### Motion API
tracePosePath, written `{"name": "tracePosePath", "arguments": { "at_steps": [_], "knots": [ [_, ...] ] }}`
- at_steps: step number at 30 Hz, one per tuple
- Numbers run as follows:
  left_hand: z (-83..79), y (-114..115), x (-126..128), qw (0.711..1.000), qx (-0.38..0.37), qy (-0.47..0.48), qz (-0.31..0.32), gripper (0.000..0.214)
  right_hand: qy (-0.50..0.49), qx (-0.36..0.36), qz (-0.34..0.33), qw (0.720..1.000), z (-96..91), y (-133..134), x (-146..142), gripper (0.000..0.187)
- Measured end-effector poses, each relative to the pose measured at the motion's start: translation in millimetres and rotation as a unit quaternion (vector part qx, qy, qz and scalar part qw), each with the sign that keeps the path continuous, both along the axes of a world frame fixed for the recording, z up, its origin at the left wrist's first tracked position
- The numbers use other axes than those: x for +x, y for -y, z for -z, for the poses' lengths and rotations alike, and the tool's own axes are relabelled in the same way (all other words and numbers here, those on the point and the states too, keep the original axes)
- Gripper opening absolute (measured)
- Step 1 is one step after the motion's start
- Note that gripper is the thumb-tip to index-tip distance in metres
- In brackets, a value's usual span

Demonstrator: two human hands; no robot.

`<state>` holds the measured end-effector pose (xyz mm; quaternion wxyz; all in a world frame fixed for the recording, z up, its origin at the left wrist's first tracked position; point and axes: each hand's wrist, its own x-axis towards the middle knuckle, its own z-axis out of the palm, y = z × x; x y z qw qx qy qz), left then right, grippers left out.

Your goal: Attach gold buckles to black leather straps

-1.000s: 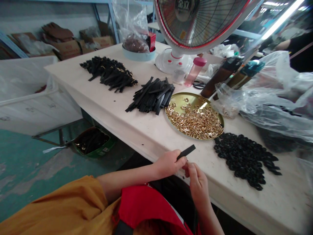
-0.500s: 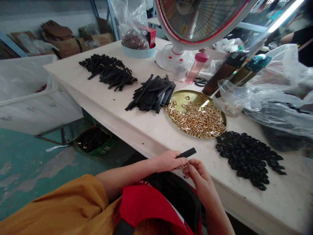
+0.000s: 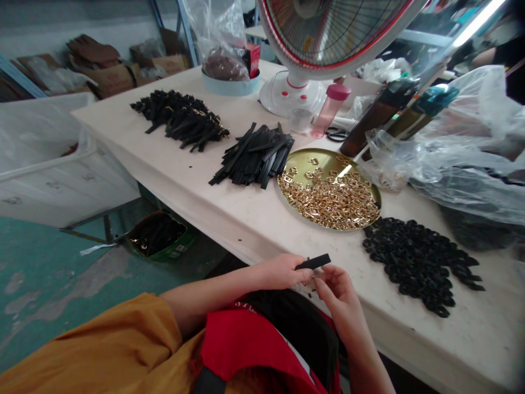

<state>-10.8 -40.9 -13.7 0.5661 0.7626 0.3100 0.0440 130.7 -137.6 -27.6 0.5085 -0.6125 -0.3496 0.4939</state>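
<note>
My left hand (image 3: 284, 272) is closed on a short, flat black strap (image 3: 315, 262), whose free end sticks out to the right past the thumb. Below that strap, a small gold buckle (image 3: 307, 281) shows at the fingertips, partly covered by them. My right hand (image 3: 339, 289) is close beside it with curled fingers and the thumb pressed inward; whatever is between those fingertips is too small to make out. Both hands are just off the table's front edge, above my lap.
On the table (image 3: 197, 180) are a round gold tray (image 3: 301, 158) of gold buckles, a pile of black straps (image 3: 256, 156), straps with gold fittings (image 3: 180, 117), and small black looped pieces (image 3: 410, 262). Behind stand a fan (image 3: 295, 82), a pink-capped bottle (image 3: 330, 112) and plastic bags (image 3: 471, 164).
The strap in my left hand has turned slightly and looks narrower. My right fingers have shifted a little at the buckle, which now shows lower, below the strap.
</note>
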Motion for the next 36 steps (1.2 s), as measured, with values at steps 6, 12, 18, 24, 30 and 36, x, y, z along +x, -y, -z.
{"name": "tracePosePath", "arguments": {
  "at_steps": [6, 12, 18, 24, 30, 36],
  "knots": [
    [-7.4, -0.5, -2.9, 0.995, -0.100, 0.022, -0.018, 0.029, -0.031, -0.011, -0.042, 0.999, -0.6, -3.4, -4.5, 0.030],
    [-13.1, 0.0, -7.3, 0.966, -0.242, 0.071, -0.058, 0.019, -0.069, 0.000, 0.057, 0.996, 1.8, -2.0, -7.7, 0.036],
    [-12.3, 4.4, -7.3, 0.962, -0.252, 0.072, -0.081, 0.014, -0.034, -0.003, 0.034, 0.999, -5.8, 1.7, -13.3, 0.026],
    [-11.5, 10.0, -8.6, 0.967, -0.231, 0.084, -0.058, 0.020, -0.023, -0.006, 0.064, 0.998, -5.6, 6.4, -11.7, 0.024],
    [-16.4, 23.5, -17.0, 0.993, -0.111, 0.024, -0.015, 0.029, -0.220, 0.001, 0.188, 0.957, -4.5, 7.5, -5.6, 0.024],
    [-33.7, 40.2, -24.2, 0.992, 0.125, -0.005, 0.025, 0.030, -0.253, 0.003, 0.153, 0.955, -10.9, 21.4, -17.8, 0.023]
  ]
}}
